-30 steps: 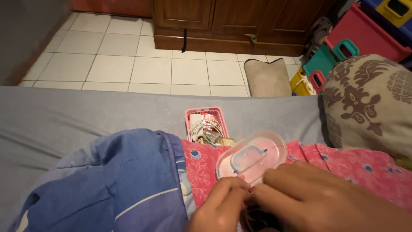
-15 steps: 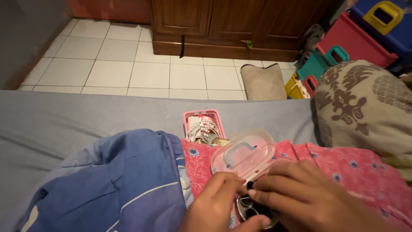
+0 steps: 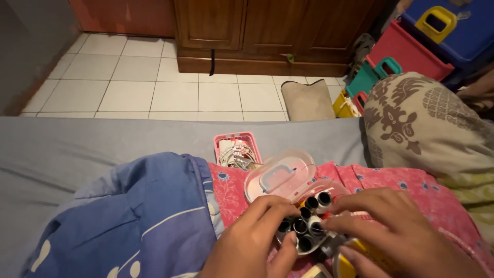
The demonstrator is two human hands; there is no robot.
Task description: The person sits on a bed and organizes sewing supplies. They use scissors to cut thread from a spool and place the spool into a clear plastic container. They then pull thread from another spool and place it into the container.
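Head view: both hands (image 3: 329, 237) around spool box (image 3: 303, 226), bed edge beyond.

Both hands sit low and close together, palms down. The left hand (image 3: 252, 242) curls its fingers inward, thumb tucked toward the right. The right hand (image 3: 396, 237) lies flatter, its fingers stretched leftward, nearly meeting the left's fingertips.

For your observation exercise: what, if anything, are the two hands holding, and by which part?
Both the left hand and the right hand grip a small clear container of thread spools by its opposite sides, with its hinged lid open.
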